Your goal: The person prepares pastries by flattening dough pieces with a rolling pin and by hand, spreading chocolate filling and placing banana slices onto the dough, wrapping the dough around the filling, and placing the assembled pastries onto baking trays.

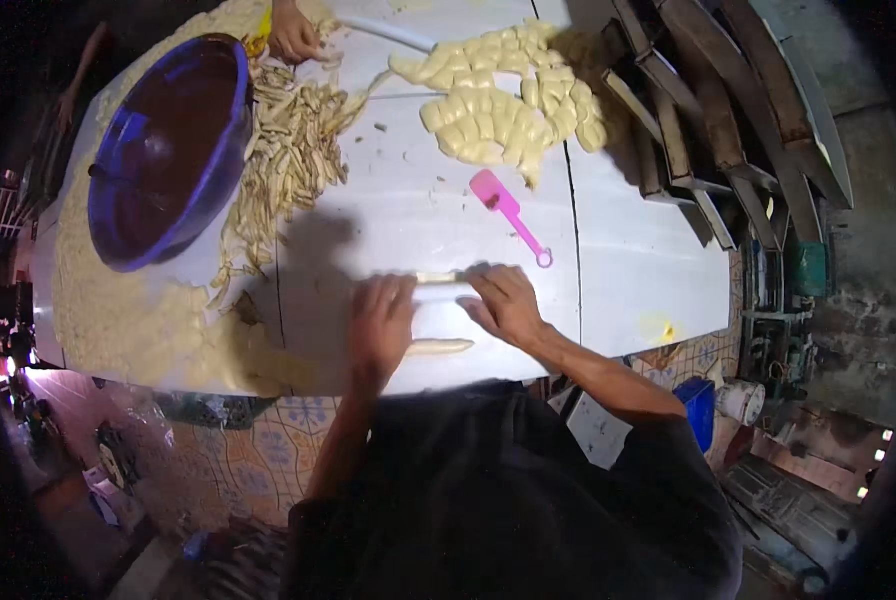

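Observation:
My left hand [381, 325] and my right hand [508, 303] sit at the two ends of a smooth white rolling pin [440, 292], fingers curled over it. The left hand is blurred. Along the pin's far side shows a pale strip of dough [436, 278], partly hidden by the fingers. A slim, tapered roll of dough [440, 347] lies on the near side, beside my left hand. Farther off, soft yellow dough pieces [513, 105] rest close together. A pink plastic scoop [506, 210] with a ring at its handle end lies between them and my right hand.
A large purple-blue basin [230, 150] holding something brown tilts at left on the white table [648, 290]. Beside it is a pile of long, thin brownish pieces [293, 145], with another person's hand [296, 38] touching it. Long metal troughs [703, 90] stack at far right.

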Motion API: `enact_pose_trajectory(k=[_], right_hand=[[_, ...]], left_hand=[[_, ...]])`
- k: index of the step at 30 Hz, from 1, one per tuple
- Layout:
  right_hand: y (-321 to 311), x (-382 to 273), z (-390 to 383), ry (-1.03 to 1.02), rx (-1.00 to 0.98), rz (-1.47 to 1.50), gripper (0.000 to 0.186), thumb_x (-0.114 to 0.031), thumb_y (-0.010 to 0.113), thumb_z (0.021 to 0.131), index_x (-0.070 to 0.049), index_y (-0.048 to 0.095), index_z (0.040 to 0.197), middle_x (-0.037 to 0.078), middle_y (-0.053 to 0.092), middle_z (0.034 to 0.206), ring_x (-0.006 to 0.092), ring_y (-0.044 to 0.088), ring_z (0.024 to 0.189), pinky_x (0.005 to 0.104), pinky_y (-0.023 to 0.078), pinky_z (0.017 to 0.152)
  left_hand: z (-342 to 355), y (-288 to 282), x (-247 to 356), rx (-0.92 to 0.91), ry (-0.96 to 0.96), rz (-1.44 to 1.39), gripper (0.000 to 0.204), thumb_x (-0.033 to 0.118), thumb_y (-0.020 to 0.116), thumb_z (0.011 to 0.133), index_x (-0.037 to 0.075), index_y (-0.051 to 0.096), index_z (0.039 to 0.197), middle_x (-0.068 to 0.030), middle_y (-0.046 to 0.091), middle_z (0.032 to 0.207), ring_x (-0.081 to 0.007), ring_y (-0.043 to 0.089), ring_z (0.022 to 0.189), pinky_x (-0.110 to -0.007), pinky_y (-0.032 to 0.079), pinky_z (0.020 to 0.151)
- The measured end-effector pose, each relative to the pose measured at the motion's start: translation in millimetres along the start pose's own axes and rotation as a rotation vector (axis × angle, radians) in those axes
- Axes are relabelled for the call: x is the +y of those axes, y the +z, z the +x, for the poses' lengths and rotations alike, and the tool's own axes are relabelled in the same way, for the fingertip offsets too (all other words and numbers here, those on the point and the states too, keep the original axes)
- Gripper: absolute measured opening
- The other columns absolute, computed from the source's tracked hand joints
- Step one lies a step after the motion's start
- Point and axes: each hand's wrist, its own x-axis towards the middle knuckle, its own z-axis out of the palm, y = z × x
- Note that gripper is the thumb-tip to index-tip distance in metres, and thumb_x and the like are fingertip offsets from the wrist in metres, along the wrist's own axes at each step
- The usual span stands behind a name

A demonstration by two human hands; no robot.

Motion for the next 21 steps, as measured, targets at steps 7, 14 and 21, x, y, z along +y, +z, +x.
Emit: enact_pose_trajectory(k=[7,14,21], right_hand=[[14.0,14.9,48.5,0.104,0.005,-0.384,0.034,-0.033,0.053,0.099,-0.019,0.071,0.125,0.019,0.030,0.161,0.0392,0.027,0.149,0.0607,0.024,0.116],[3.1,27.1,102.3,0.229,0.028,-0.419,0.038,-0.036,0.047,0.102,-0.015,0.067,0.127,0.021,0.032,0.157,0.0382,0.025,0.149,0.0611,0.025,0.115],[-1.9,29.7,52.0,0.052,0.137,-0.168,0.036,-0.015,0.074,0.081,-0.005,0.066,0.115,0.016,0.064,0.111,0.0361,0.059,0.110,0.0473,0.049,0.092]], left_hand=[[51.3,25.9,-12.0,0.052,-0.201,0.333,0.056,0.038,0.056,0.096,0.013,0.051,0.146,-0.0119,0.040,0.158,-0.0324,0.031,0.148,-0.067,0.025,0.113],[142.5,31.9,-52.0,0.235,-0.248,0.476,0.064,0.041,0.044,0.102,0.010,0.031,0.157,-0.0190,0.025,0.163,-0.0421,0.017,0.151,-0.072,0.016,0.113],[80.5,7.7,-53.1,0.005,-0.013,-0.100,0.045,0.012,0.062,0.090,0.000,0.057,0.134,-0.0241,0.058,0.127,-0.0366,0.053,0.120,-0.050,0.039,0.105]])
